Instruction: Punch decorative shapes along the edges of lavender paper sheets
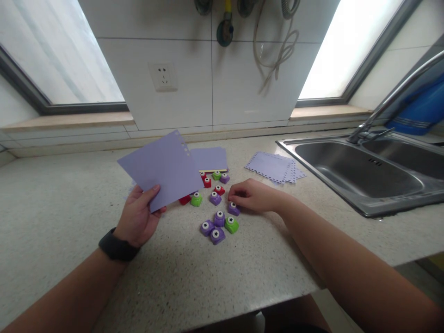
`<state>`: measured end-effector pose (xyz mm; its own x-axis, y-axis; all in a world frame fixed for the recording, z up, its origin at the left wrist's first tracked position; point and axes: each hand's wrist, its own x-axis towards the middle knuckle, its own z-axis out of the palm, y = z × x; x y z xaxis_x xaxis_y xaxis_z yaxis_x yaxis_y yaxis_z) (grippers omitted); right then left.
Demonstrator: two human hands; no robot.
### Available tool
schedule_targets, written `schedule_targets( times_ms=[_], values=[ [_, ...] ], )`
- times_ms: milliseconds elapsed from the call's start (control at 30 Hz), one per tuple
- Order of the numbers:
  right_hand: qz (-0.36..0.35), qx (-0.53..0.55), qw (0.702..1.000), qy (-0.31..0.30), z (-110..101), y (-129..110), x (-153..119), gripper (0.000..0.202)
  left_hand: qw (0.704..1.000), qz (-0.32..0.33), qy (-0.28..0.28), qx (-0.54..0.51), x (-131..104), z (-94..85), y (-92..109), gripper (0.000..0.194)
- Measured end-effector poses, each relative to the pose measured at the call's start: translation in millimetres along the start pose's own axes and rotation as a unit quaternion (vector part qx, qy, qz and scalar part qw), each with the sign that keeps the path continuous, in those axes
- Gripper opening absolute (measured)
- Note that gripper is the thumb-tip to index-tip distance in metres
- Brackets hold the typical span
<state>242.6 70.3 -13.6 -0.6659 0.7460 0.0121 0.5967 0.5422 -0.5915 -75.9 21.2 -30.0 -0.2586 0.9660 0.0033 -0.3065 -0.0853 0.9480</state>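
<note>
Between its thumb and fingers, my left hand [140, 215] grips a sheet of light purple paper [163, 171], tilted up off the counter. Small holes run along part of that sheet's upper right edge. My right hand [255, 196] is at the counter with its fingers curled and closed on a purple craft punch [233, 209], which they partly cover. Around it lie several more small punches: a green punch [231, 225], a purple punch [218, 235], a purple punch [215, 198] and a red punch [219, 190]. The held sheet partly hides another red punch [185, 200].
Behind the punches lies a stack of purple paper [210, 158]. To its right are several overlapping sheets with punched edges [270, 165]. A steel sink [326, 162] with a faucet [398, 95] is at the right. The tiled wall with a socket [163, 77] rises behind the counter.
</note>
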Motion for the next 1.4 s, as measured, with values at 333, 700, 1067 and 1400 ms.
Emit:
schedule_targets(
  times_ms=[333,700,1067,1400],
  values=[
    [-0.038,0.035,0.997,-0.048,11,-21,-1,0.017,1.0,-0.007,0.004,-0.008,1,-0.8,1,0.03],
    [-0.002,0.046,0.997,0.059,16,-12,5,0.023,0.998,-0.01,-0.007,-0.066,4,-3.6,-2,0.032],
    [-0.004,-0.115,0.99,0.08,25,-21,15,0.038,0.994,-0.003,-0.037,-0.108,3,-1.7,-2,0.047],
    [0.005,-0.132,0.987,0.095,25,-21,17,0.032,0.992,-0.033,-0.063,-0.106,4,-1.4,-4,0.053]
  ],
)
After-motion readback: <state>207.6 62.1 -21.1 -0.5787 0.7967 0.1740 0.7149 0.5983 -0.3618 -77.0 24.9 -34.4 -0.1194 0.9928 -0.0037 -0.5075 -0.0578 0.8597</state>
